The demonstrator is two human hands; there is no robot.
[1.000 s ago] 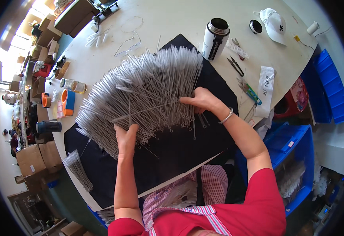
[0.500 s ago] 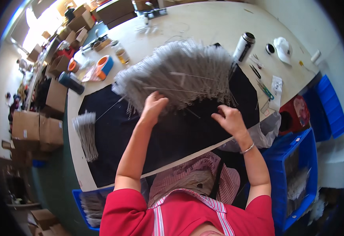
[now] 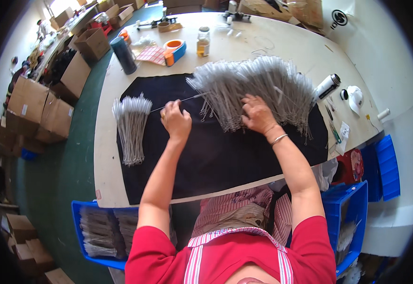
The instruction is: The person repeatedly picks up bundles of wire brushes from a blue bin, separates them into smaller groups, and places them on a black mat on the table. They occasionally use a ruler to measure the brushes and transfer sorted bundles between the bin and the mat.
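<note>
A large fanned heap of thin brushes point(image 3: 263, 90), with white bristle ends and looped wire handles, lies on a black cloth point(image 3: 206, 161). My right hand point(image 3: 260, 115) rests against the wire handles along the heap's near side, fingers apart. A smaller bundle of the same brushes point(image 3: 134, 130) lies at the left of the cloth. One single brush point(image 3: 194, 97) stretches between bundle and heap. Over its wire handle is my left hand point(image 3: 176, 122), thumb apart from the fingers; its fingertips meet the wire, with no clear grip showing.
Behind the cloth stand a dark bottle point(image 3: 122, 55), an orange and blue tape roll point(image 3: 174, 51) and a glass jar point(image 3: 203, 42). A flask point(image 3: 328, 87) and a white cap point(image 3: 355, 99) lie to the right. Blue bins point(image 3: 84, 236) flank me below the table edge.
The view has swung, so the table sits differently in it. My left hand has gone from the heap's left side to the single brush. My right hand has moved in against the heap.
</note>
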